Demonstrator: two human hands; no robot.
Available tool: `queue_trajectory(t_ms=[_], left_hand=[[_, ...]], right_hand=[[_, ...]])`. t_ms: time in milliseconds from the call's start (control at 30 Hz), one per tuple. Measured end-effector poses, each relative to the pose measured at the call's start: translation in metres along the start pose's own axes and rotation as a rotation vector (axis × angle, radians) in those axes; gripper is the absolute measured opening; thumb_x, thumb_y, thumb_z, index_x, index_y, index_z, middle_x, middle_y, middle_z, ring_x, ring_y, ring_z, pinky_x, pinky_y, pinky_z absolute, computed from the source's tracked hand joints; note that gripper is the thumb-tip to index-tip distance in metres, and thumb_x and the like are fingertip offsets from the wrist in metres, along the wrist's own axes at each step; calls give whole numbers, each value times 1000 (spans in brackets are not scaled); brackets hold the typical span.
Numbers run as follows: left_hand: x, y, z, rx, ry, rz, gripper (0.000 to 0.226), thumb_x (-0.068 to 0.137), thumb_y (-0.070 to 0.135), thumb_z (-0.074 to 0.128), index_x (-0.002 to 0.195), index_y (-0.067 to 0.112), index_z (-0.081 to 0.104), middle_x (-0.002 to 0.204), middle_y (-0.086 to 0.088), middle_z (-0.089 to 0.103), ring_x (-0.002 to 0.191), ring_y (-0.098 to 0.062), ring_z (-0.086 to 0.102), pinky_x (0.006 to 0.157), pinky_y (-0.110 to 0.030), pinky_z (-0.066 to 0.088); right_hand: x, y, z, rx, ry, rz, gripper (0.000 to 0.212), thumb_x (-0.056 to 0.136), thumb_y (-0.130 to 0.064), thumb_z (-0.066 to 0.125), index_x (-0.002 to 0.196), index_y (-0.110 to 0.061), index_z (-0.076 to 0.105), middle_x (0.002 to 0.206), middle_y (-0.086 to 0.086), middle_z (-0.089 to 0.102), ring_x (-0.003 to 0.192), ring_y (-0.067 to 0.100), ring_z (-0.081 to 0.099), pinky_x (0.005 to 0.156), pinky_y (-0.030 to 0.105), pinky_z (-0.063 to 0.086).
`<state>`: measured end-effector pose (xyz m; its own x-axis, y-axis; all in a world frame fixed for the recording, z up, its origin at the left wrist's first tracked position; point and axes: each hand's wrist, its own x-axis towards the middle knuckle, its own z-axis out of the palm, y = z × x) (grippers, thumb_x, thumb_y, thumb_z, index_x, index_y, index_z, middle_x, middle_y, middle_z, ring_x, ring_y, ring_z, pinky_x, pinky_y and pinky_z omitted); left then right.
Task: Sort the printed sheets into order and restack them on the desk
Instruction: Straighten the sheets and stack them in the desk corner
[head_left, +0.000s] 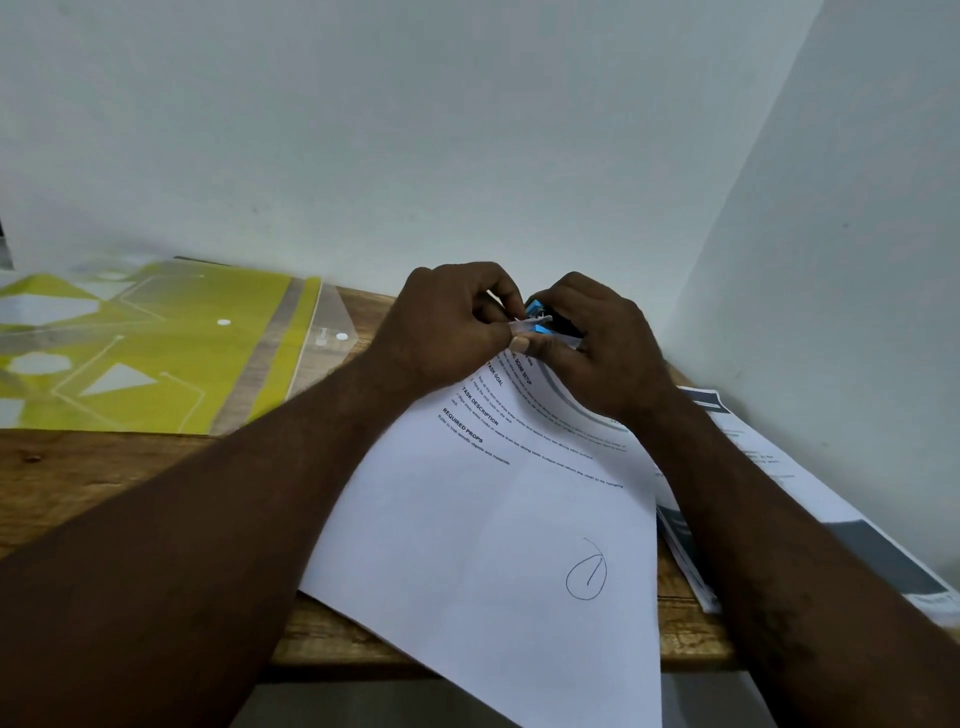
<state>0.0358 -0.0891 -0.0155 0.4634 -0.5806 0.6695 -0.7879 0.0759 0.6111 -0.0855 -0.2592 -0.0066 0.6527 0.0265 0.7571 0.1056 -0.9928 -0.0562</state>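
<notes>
Sheet (493, 519), printed, circled 1, lying on desk (104, 478) with long axis running away to its far corner, there pinched by left hand (441, 327) and met by right hand (602, 343) gripping small blue object (535, 312); other sheets (831, 493) under right forearm.

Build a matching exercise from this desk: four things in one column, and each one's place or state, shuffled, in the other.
Things
1. plastic folder
2. top sheet
3. small blue tool
4. side pile of sheets

Place or state
A. gripped in the right hand
B. far right, with a dark printed band
C. bears a hand-drawn circled mark, corner pinched by the left hand
D. yellow-green, flat on the desk at left

Pairs: 1-D, 2-C, 3-A, 4-B
</notes>
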Motion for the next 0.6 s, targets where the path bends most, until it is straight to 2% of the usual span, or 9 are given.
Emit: queue_trajectory(t_ms=[67, 167, 233, 267, 333, 400, 500, 600], left_hand=[[-1, 4, -2, -90, -9, -26, 27, 76, 21, 75, 102, 24, 69, 79, 10, 77, 72, -4, 71, 73, -27, 53], [-1, 2, -1, -163, -57, -6, 60, 72, 39, 73, 130, 27, 62, 109, 8, 68, 88, -16, 68, 81, -36, 57], [-1, -1, 2, -69, -132, 41, 82, 71, 59, 78, 144, 30, 55, 125, 8, 58, 105, -12, 64, 90, -35, 57], [-2, -2, 3, -7, -168, 78, 87, 69, 67, 78, 144, 30, 56, 129, 10, 58, 111, -9, 63, 94, -35, 56], [-1, -4, 4, 65, -209, 150, 83, 67, 71, 77, 136, 27, 64, 125, 11, 66, 113, -6, 64, 98, -36, 54], [1, -5, 3, 107, -227, 183, 75, 68, 65, 82, 131, 26, 67, 119, 12, 73, 110, -6, 66, 97, -38, 54], [5, -8, 3, 210, -215, 211, 66, 72, 50, 85, 129, 24, 65, 116, 6, 75, 107, -15, 70, 93, -43, 55], [7, -11, 4, 308, -191, 245, 59, 73, 52, 77, 124, 24, 64, 111, 3, 76, 102, -23, 71, 86, -45, 55]], right_hand=[[0, 1, 1, -7, 11, 12, 43, 92, -59, 67, 101, -17, 73, 92, -6, 61, 82, 16, 57, 67, 40, 50], [0, 2, 2, -27, -3, 19, 41, 91, -56, 64, 105, -18, 73, 97, -5, 65, 88, 17, 58, 70, 40, 50], [-2, 1, 4, -46, -17, 16, 41, 90, -52, 59, 109, -19, 73, 93, -5, 69, 85, 19, 59, 69, 42, 51], [-3, -1, 4, -46, -19, 22, 43, 89, -53, 58, 112, -21, 74, 89, -6, 69, 83, 20, 60, 69, 41, 51], [-5, -6, 5, -53, -19, 30, 47, 89, -57, 57, 119, -25, 74, 85, -7, 69, 82, 19, 61, 68, 38, 49], [-5, -8, 5, -82, -11, 23, 47, 89, -58, 57, 118, -26, 75, 84, -7, 69, 80, 17, 60, 67, 35, 46], [-4, -8, 7, -105, 13, 4, 38, 90, -51, 61, 111, -22, 75, 80, -7, 66, 75, 18, 58, 64, 33, 43], [-4, -6, 11, -139, 25, -2, 31, 88, -41, 69, 107, -18, 75, 79, -4, 66, 73, 20, 57, 63, 32, 40]])
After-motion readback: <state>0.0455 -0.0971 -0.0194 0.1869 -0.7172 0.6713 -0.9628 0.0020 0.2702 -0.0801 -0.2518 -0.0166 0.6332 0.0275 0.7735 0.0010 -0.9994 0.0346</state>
